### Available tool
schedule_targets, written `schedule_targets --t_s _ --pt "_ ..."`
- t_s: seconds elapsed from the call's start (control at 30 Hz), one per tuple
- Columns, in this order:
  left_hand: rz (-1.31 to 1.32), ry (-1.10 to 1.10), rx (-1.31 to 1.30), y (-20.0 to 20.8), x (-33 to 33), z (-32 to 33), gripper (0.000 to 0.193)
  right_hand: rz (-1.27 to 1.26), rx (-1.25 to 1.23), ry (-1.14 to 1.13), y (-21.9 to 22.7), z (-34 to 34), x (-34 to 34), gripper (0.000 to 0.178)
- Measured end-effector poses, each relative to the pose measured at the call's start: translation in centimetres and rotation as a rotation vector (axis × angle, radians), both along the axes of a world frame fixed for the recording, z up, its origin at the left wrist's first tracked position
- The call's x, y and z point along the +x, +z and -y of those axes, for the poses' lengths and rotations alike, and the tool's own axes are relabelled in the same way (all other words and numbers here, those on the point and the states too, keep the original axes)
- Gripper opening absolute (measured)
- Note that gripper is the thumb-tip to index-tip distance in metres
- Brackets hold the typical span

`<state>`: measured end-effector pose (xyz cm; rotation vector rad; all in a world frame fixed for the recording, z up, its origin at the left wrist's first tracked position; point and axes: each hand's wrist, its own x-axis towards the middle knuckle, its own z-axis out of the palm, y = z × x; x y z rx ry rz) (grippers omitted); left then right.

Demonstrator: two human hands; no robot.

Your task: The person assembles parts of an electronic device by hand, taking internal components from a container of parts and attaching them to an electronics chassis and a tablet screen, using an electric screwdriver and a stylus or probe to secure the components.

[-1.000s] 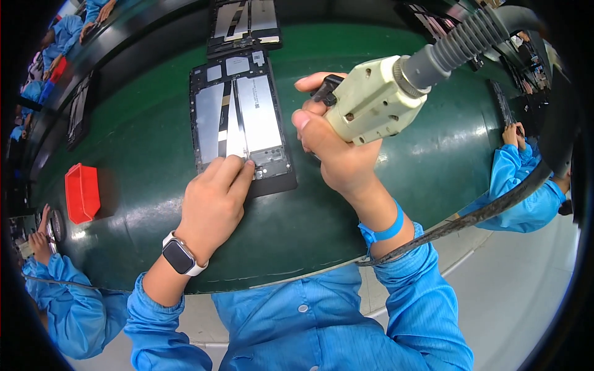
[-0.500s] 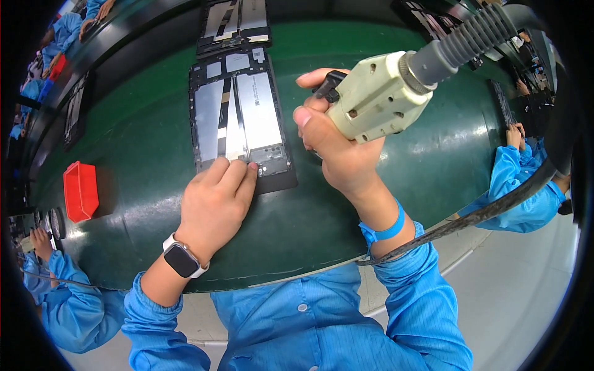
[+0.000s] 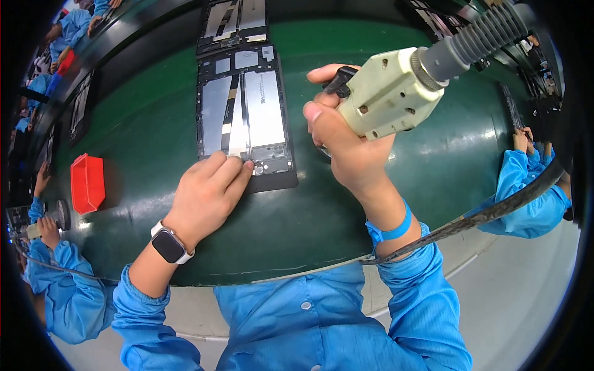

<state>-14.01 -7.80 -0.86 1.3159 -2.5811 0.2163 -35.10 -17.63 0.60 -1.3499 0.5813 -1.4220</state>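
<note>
opened tablet-like device sits upper middle of the frame, black surround, silver panels, dark strip slanting down it. Left hand rests on its lower edge, fingers close together, can't tell if they're pinching. Right hand is clamped round a pale green handheld tool. Red bin, left of frame, shows its red inner walls. Table's glossy green, blue-sleeved co-workers at both sides

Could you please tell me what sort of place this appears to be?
Probably an electronics workshop: a flat device with exposed innards lies on the green work surface, the right hand grips a pale hand-held tool, and other people in blue workwear are around it.
</note>
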Motion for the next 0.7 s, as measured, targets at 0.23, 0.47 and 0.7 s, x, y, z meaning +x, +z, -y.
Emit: schedule_targets --t_s 0.23,0.47,0.7 --pt "-0.189 0.093 0.078 -0.2 0.3 -0.5 0.034 -0.017 -0.016 -0.012 0.0 0.1 -0.3 0.033" --pt "-0.438 0.3 0.175 -0.1 -1.3 -1.0 0.034 0.003 -0.018 -0.01 -0.3 0.2 -0.1 0.032" --pt "-0.283 0.15 0.051 -1.0 -0.7 -1.3 0.033 0.01 -0.01 -0.017 -0.2 0.1 -0.1 0.033"
